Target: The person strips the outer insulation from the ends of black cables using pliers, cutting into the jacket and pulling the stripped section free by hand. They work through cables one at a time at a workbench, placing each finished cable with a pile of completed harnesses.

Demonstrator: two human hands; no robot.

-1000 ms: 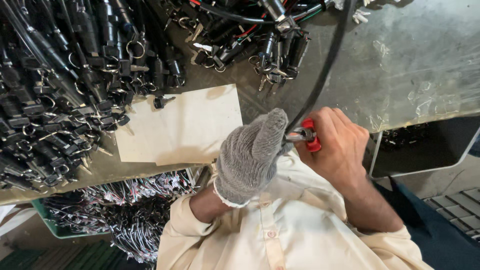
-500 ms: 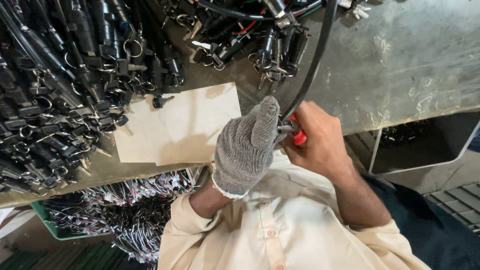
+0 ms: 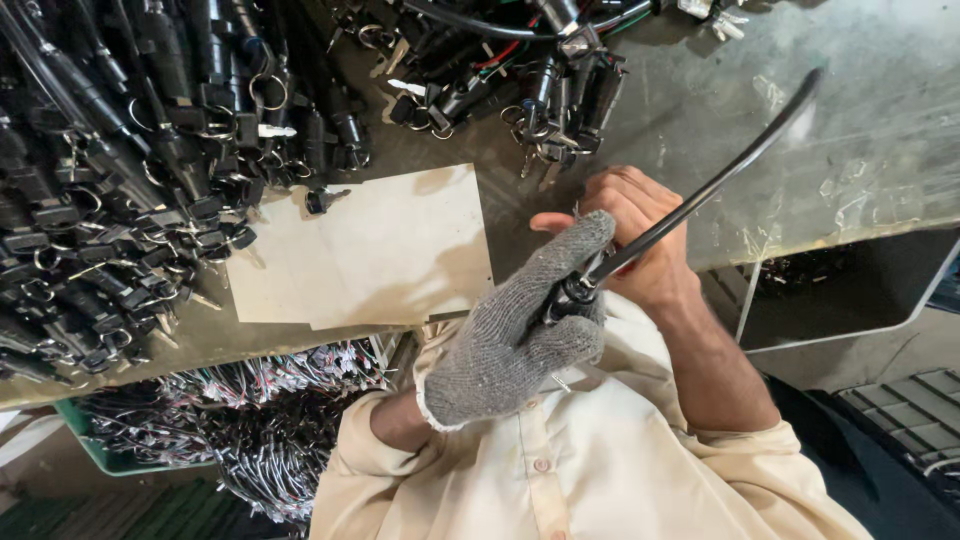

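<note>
My left hand (image 3: pixel 510 340), in a grey knitted glove, is shut on the end of a black cable (image 3: pixel 700 200), just above my chest. From the glove the cable runs up and to the right, over the table edge. My bare right hand (image 3: pixel 640 240) sits right behind the glove with its fingers curled and the cable crossing in front of it. The glove hides what the right hand holds.
A pale board (image 3: pixel 370 250) lies on the grey metal table (image 3: pixel 860 130). Heaps of black cable assemblies with key rings (image 3: pixel 120 170) fill the left, and more (image 3: pixel 520 70) lie at the top. A green crate of wires (image 3: pixel 200 430) stands under the table. A dark bin (image 3: pixel 840 290) is at the right.
The cable's free length has swung from pointing up to leaning right. The red-handled tool seen between my hands a second ago is out of sight.
</note>
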